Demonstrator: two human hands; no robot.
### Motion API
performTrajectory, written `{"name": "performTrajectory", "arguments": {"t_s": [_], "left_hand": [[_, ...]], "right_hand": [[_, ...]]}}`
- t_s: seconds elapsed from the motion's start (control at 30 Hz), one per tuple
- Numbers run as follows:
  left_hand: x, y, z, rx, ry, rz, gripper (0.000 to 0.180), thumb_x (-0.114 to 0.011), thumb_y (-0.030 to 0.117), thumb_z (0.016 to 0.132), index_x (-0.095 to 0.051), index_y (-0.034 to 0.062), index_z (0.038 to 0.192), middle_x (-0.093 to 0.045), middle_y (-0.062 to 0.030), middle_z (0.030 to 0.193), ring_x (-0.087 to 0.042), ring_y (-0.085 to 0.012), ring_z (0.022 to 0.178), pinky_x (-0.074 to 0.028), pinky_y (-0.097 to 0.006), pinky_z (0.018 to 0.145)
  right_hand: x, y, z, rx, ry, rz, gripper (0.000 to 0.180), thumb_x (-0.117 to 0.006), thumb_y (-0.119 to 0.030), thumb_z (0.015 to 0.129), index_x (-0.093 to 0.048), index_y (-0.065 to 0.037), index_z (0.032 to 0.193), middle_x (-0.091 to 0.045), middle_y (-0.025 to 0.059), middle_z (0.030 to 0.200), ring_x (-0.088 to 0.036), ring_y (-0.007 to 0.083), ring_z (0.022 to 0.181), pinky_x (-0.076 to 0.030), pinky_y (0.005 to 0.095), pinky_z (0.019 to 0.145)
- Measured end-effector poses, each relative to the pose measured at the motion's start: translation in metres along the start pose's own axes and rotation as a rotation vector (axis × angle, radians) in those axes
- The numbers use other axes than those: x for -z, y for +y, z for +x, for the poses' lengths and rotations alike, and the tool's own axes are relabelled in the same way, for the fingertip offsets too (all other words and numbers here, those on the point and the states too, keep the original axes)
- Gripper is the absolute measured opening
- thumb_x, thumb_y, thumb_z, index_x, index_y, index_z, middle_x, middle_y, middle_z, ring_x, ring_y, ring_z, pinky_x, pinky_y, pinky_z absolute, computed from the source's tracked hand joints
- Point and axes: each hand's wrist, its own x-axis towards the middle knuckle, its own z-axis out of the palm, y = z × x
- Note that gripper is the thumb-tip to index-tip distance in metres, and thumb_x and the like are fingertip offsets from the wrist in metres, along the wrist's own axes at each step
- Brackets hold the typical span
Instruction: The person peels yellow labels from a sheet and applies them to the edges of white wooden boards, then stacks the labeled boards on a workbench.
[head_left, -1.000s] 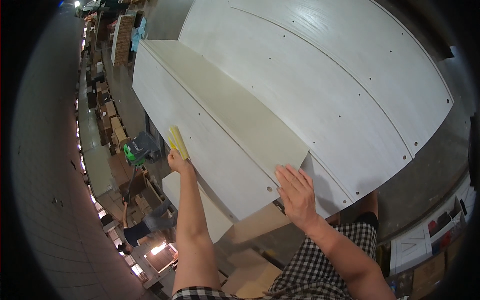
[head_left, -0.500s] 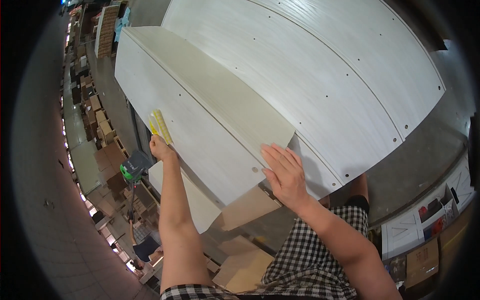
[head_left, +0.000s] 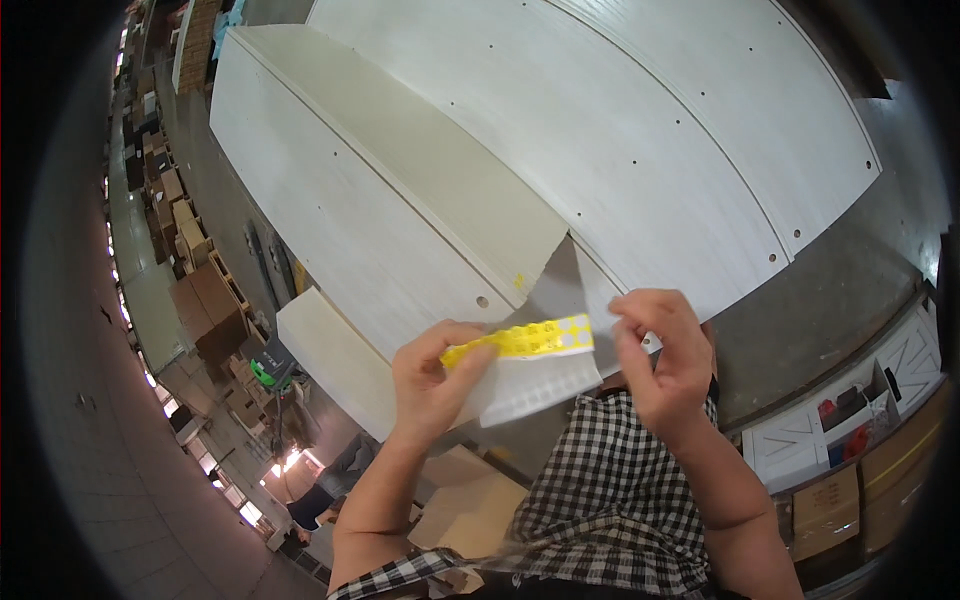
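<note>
My left hand (head_left: 428, 382): fingers pinching a yellow-and-white sticker strip (head_left: 545, 338). My right hand (head_left: 668, 350): fingers curled beside it; pinching, I cannot tell.

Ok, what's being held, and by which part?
The left hand holds the yellow sticker strip by its left end; whether the right hand pinches anything small can't be told.

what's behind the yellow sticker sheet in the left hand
Past the top edge of the yellow sticker sheet, the white panel shows; below its right end, checked clothing. The sheet and left hand cover whatever lies directly behind.
</note>
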Motion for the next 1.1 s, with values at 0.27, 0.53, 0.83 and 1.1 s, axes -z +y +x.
{"name": "performTrajectory", "arguments": {"t_s": [0.27, 0.53, 0.83, 1.1], "left_hand": [[-0.029, 0.015, 0.003, 0.176, -0.127, 0.035, 0.004, -0.065, 0.002, 0.080, -0.063, -0.0017, 0.081, -0.060, -0.0026, 0.074, -0.051, -0.0069, 0.068, -0.041, -0.021, 0.062], [-0.042, 0.014, 0.002, -0.033, -0.162, 0.155, 0.007, -0.068, 0.000, 0.077, -0.064, -0.0012, 0.082, -0.062, -0.0081, 0.079, -0.058, -0.0154, 0.073, -0.046, -0.027, 0.069], [-0.043, 0.011, 0.006, -0.063, -0.248, 0.175, 0.010, -0.070, 0.002, 0.076, -0.065, -0.0017, 0.084, -0.063, -0.0098, 0.079, -0.060, -0.0182, 0.077, -0.049, -0.033, 0.081], [-0.032, 0.001, 0.005, 0.185, -0.240, 0.100, 0.007, -0.068, 0.001, 0.077, -0.066, 0.0006, 0.083, -0.064, -0.0063, 0.081, -0.057, -0.0138, 0.071, -0.043, -0.024, 0.066]], "right_hand": [[0.004, 0.008, 0.001, 0.138, -0.136, -0.350, 0.025, -0.072, -0.007, 0.065, -0.068, -0.006, 0.090, -0.058, 0.0021, 0.089, -0.048, 0.0202, 0.079, -0.036, 0.0306, 0.068], [0.016, 0.022, 0.004, 0.008, -0.242, -0.178, 0.018, -0.071, -0.005, 0.068, -0.066, -0.006, 0.085, -0.053, 0.0040, 0.077, -0.049, 0.0205, 0.072, -0.038, 0.0306, 0.064], [0.017, 0.034, 0.009, 0.036, -0.301, -0.155, 0.013, -0.070, -0.005, 0.068, -0.064, -0.006, 0.080, -0.054, 0.0039, 0.074, -0.049, 0.0210, 0.069, -0.041, 0.0316, 0.061], [0.011, 0.046, 0.010, 0.016, -0.334, 0.047, 0.008, -0.066, -0.002, 0.071, -0.058, -0.003, 0.075, -0.054, 0.0049, 0.074, -0.051, 0.0196, 0.066, -0.042, 0.0296, 0.062]]}}
